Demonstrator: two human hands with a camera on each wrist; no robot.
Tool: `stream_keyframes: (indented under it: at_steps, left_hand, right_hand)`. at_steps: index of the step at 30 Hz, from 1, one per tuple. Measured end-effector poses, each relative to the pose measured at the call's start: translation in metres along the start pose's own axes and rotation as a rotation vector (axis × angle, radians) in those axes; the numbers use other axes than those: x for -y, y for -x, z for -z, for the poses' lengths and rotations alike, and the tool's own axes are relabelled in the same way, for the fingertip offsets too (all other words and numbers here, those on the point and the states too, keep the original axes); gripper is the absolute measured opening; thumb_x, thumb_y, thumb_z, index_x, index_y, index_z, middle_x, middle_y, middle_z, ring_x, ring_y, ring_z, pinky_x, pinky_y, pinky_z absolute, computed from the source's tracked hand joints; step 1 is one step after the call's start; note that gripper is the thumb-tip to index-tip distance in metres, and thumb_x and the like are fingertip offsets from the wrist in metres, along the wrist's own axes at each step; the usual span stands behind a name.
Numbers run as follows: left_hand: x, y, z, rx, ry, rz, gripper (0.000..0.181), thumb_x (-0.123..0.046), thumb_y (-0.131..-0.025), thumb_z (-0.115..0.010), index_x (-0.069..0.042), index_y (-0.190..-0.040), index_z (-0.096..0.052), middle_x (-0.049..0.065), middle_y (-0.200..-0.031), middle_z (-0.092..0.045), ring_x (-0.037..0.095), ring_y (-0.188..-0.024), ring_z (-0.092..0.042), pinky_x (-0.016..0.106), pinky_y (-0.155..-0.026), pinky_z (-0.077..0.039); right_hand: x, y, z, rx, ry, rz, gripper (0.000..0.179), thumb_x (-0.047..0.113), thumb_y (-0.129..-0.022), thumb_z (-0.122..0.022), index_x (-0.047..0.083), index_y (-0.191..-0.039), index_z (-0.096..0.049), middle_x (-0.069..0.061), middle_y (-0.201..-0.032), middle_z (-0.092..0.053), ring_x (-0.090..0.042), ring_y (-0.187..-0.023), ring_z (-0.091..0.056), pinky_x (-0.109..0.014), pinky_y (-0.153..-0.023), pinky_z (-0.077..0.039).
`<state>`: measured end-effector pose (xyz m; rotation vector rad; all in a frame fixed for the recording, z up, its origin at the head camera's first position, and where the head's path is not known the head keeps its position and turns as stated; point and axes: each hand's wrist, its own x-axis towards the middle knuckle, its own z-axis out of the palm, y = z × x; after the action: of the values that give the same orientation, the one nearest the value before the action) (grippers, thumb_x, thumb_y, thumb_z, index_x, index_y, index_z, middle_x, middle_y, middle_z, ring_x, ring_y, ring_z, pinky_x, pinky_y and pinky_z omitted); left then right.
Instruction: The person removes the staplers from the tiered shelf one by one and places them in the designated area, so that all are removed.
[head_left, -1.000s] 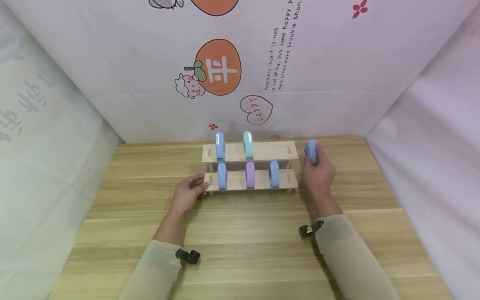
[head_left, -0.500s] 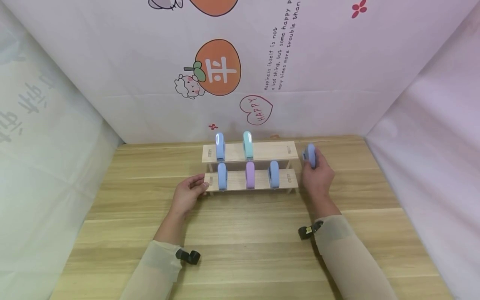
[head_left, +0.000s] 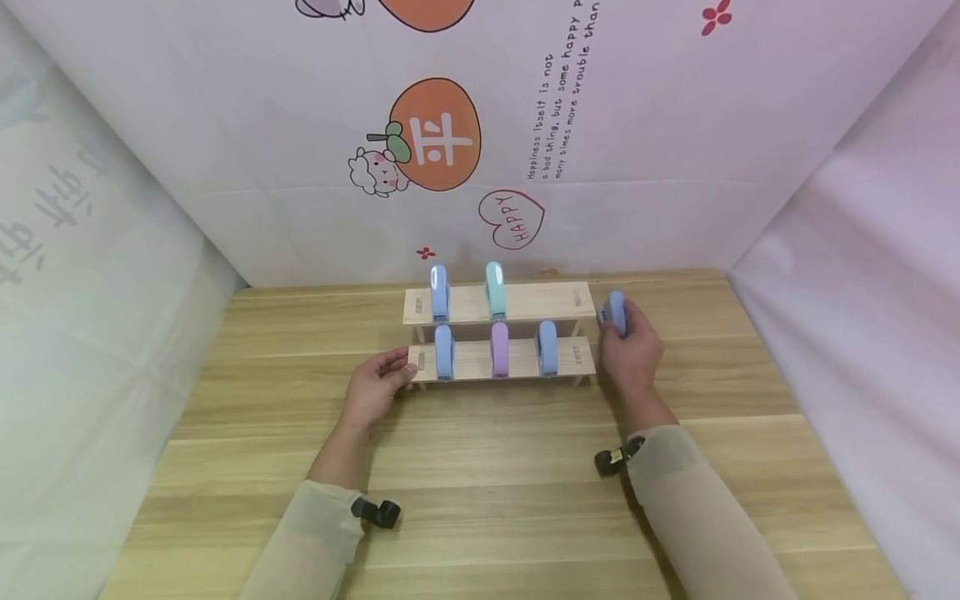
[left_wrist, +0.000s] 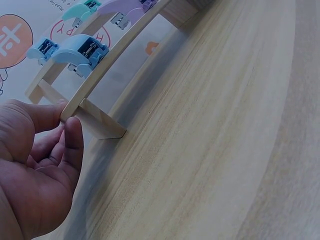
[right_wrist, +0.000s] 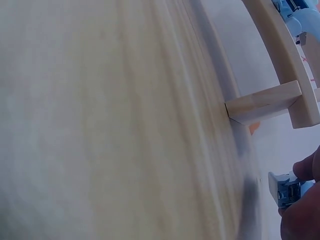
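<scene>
My right hand point(head_left: 632, 348) grips a small blue stapler point(head_left: 616, 313), just beyond the right ends of the two-tier shelf. In the right wrist view, fingers partly cover this stapler point(right_wrist: 286, 191). My left hand point(head_left: 372, 392) pinches the left end of the front wooden shelf board point(head_left: 473, 360) between thumb and fingers. On that board stand a blue stapler point(head_left: 444, 352), a purple stapler point(head_left: 500, 348) and another blue stapler point(head_left: 548, 347). The higher rear board point(head_left: 543, 302) carries a blue stapler point(head_left: 439, 292) and a mint-green stapler point(head_left: 495, 290) towards its left and middle.
Both boards stand on short wooden legs point(left_wrist: 102, 120) on the wood-grain table point(head_left: 495, 492). Close behind the rear board rises a white printed cloth point(head_left: 637, 208). More white cloth hangs along the left point(head_left: 97, 333) and right point(head_left: 862, 292) sides.
My right hand has shifted slightly left and nearer to me with the blue stapler, coming closer to the rear board's right end. My left hand stays on the front board.
</scene>
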<state>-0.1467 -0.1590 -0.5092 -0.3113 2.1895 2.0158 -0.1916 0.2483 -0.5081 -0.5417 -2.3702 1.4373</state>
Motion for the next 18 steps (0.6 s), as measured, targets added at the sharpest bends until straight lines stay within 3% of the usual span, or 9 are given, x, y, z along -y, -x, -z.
stream_keyframes:
  at_steps: [18]
  left_hand:
    - [-0.0003, 0.0013, 0.0011, 0.010, -0.011, 0.000, 0.046, -0.011, -0.096, -0.075, -0.001, -0.139, -0.061, 0.015, -0.129, -0.066, 0.024, -0.108, -0.067, 0.030, -0.086, -0.064]
  right_hand:
    - [-0.0072, -0.0041, -0.0023, 0.013, 0.036, -0.050, 0.057, 0.012, -0.099, -0.066, 0.011, -0.153, -0.050, -0.014, -0.152, -0.052, -0.035, -0.140, -0.050, -0.047, -0.118, -0.042]
